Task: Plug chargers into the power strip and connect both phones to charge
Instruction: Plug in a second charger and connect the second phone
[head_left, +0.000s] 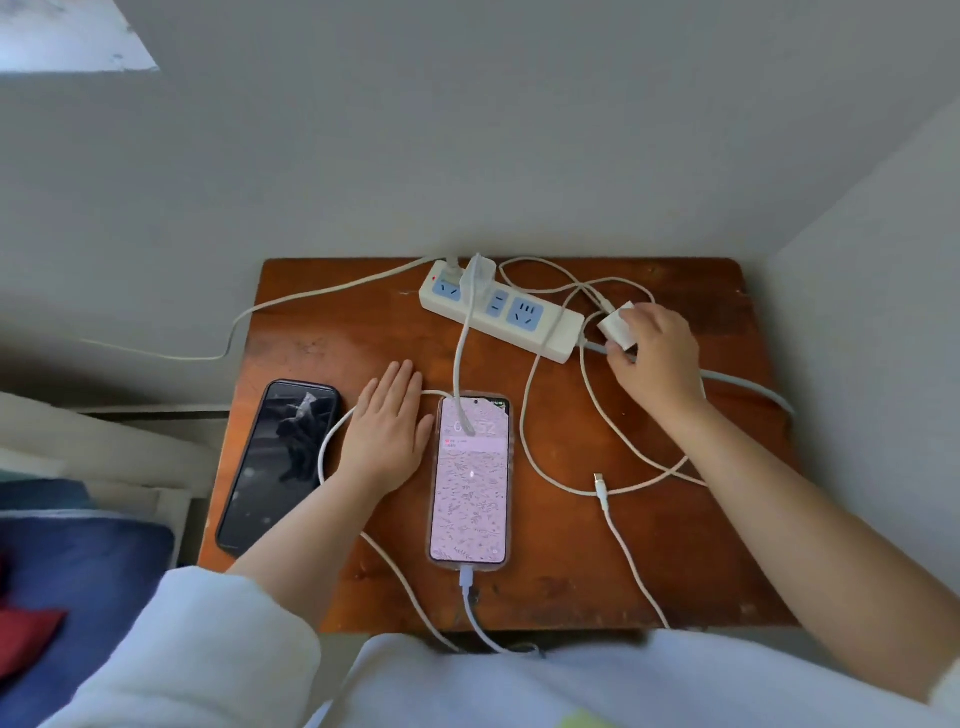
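Note:
A white power strip (540, 332) with blue sockets lies at the back of the brown table (571, 545). One white charger (479, 273) stands plugged into it, and its cable runs to the lit pink phone (470, 483), plugged in at the phone's near end. A dark phone (278, 462) lies at the left with no cable in it. My left hand (387, 431) rests flat and open between the two phones. My right hand (657, 353) grips a second white charger (618, 325) just right of the strip. That charger's loose cable plug (601, 486) lies on the table.
White cables loop across the right half of the table, and one passes under my left hand. The strip's grey cord (753, 387) runs off to the right. Walls close in behind and to the right. Bedding (78, 571) lies at the left.

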